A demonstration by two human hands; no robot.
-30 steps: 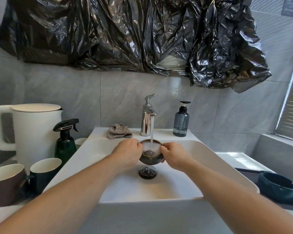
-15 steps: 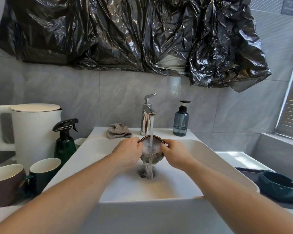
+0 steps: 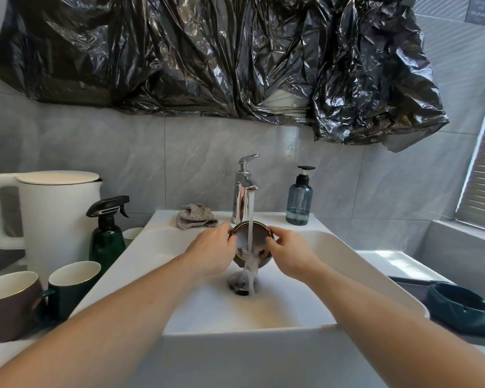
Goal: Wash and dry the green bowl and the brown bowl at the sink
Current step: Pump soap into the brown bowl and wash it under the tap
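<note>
Rinsing stage, brown bowl. The brown bowl is held over the middle of the white sink, just above the drain and tipped so that its mouth faces the viewer. Water from the chrome tap at the sink's back edge strikes the inside and spills over the lower rim into the drain. The left hand grips the bowl's left rim, fingers curled round it; the right hand pinches the right rim likewise. The green bowl sits on the tabletop beyond the sink's right edge, near its front corner, well apart from both hands. A crumpled cloth lies on the sink's back ledge, just left of the tap.

Judgement: washing of the first bowl is under way; drying and the whole of the green bowl remain. The next move probably calls for turning the bowl under the stream with a firm hold on the wet rim, then reaching back for the cloth.
</note>
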